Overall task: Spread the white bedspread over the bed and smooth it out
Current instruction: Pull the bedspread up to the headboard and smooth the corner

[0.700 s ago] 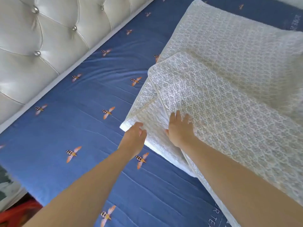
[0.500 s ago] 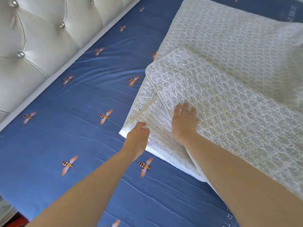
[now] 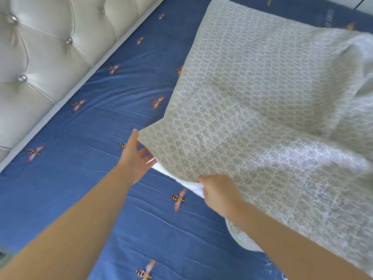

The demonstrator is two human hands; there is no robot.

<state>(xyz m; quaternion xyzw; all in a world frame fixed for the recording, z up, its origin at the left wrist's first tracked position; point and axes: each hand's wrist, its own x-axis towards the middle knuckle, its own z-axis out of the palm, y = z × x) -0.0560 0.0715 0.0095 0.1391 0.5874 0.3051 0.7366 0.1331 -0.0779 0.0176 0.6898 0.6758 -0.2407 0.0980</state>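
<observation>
The white patterned bedspread lies partly folded on the right half of the bed, whose blue bee-print sheet is bare on the left. The bedspread's near left corner is lifted off the sheet. My right hand grips its near edge, fingers curled under the fabric. My left hand is at the raised corner with straight fingers reaching under the cloth and the thumb beside the corner's tip. The bedspread's far right part bulges up in loose folds.
A cream tufted headboard with metal buttons runs along the left side of the bed. The blue sheet shows between it and the bedspread. A strip of pale floor or wall shows at the top right corner.
The folded top layer has opened out and the near corner has risen. My right hand went from lying flat on the fabric to gripping its edge. My left hand let go and opened.
</observation>
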